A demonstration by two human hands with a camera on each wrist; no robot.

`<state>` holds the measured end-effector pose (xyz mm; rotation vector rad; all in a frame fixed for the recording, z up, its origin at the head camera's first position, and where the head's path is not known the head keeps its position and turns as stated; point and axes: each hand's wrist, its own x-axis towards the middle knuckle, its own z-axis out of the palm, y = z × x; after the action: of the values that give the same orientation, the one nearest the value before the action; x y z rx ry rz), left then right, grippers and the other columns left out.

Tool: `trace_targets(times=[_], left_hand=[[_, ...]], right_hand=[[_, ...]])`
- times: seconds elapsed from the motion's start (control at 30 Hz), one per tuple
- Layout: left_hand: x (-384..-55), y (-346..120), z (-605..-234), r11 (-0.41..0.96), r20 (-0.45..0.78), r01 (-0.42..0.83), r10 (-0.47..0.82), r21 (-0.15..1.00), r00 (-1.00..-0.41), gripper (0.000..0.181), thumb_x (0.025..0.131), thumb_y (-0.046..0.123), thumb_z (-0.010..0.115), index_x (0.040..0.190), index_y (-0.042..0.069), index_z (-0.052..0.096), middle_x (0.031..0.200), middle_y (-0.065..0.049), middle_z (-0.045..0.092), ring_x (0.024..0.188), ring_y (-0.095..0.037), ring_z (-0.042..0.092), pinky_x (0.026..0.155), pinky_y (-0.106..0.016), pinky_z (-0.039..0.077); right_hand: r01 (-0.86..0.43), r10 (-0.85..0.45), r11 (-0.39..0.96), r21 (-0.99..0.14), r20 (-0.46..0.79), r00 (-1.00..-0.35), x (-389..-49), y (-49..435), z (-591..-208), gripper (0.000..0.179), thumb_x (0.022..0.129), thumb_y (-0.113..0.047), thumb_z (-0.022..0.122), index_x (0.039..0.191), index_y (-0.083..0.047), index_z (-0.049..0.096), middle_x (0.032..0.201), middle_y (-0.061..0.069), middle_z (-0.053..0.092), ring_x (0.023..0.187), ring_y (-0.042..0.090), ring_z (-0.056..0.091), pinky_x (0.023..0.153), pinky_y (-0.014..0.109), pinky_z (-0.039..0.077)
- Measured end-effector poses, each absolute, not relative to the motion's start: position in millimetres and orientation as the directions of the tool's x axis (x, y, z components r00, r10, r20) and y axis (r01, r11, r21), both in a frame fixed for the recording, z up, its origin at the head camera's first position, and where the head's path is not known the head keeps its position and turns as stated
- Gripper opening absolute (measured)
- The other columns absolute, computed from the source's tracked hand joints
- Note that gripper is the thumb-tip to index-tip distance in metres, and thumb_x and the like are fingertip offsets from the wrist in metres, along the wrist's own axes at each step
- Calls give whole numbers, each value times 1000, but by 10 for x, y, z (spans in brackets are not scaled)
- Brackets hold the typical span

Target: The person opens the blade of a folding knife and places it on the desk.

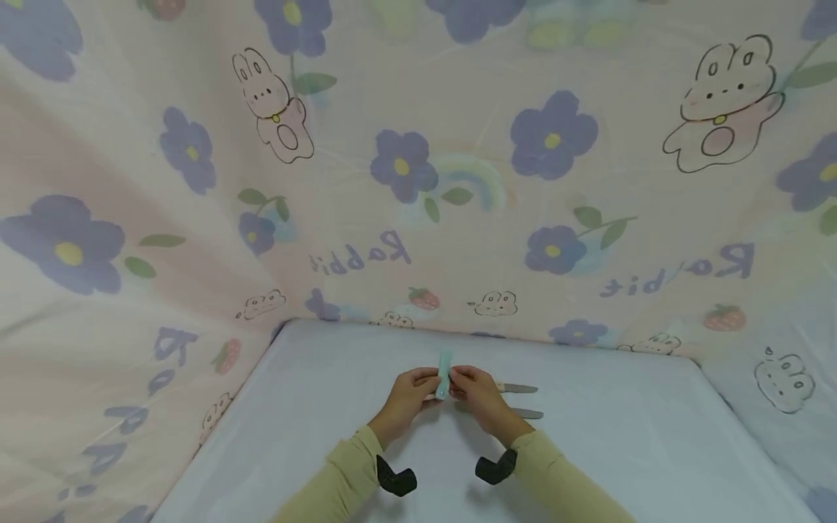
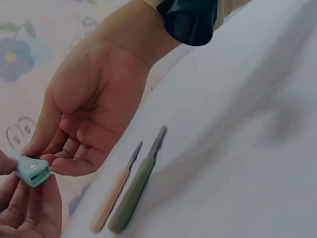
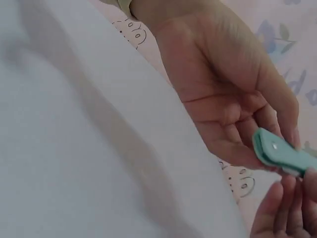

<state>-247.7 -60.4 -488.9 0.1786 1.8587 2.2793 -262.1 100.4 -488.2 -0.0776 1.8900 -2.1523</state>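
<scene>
A mint-green folding knife [image 1: 444,378], with a rivet and a slot along its edge, is held between both hands in front of the body. My left hand [image 1: 407,398] pinches it from the left with thumb and fingers. From the other side my right hand [image 1: 480,396] grips it between thumb and fingertips. In the right wrist view the slotted end of the folding knife [image 3: 280,148] faces the palm. No blade shows in the wrist views. Both hands hold it above the white table.
Two small knives lie side by side on the white table [image 1: 314,407], partly behind the right hand: one with a beige handle [image 2: 115,198], one with a green handle [image 2: 132,196]. Patterned cloth [image 1: 458,218] hangs around the table. Dark wrist mounts [image 1: 397,479] sit at both sleeves.
</scene>
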Motion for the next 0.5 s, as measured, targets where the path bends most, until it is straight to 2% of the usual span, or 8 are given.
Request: trace_targets(times=[0.13,0.27,0.5], left_hand=[[-2346,-385,-4826,-168,-22,-74,288,983,-957,32,85,23,60,106,-1,56,99,-14,62,89,-22,60,72,-34,52],[-2272,-319,-4793,-121,-17,-62,341,991,-940,30,82,26,63,100,1,59,93,-11,64,84,-21,62,70,-33,53],[-2142,-348,-4739,-12,26,24,423,1000,-906,29,82,31,62,102,11,61,96,-5,64,88,-19,62,74,-31,52]], right_hand=[[153,-261,-111,-982,-120,-958,-2378,1306,-4757,37,89,-23,54,110,7,46,99,14,54,86,18,55,87,40,44],[108,-315,-41,-993,-89,-945,-2192,1473,-4597,37,87,-22,56,106,8,47,95,16,58,86,22,58,82,36,48],[-38,-369,80,-996,6,-929,-1970,1561,-4421,25,88,-17,56,98,5,52,90,17,59,83,26,60,77,34,51]])
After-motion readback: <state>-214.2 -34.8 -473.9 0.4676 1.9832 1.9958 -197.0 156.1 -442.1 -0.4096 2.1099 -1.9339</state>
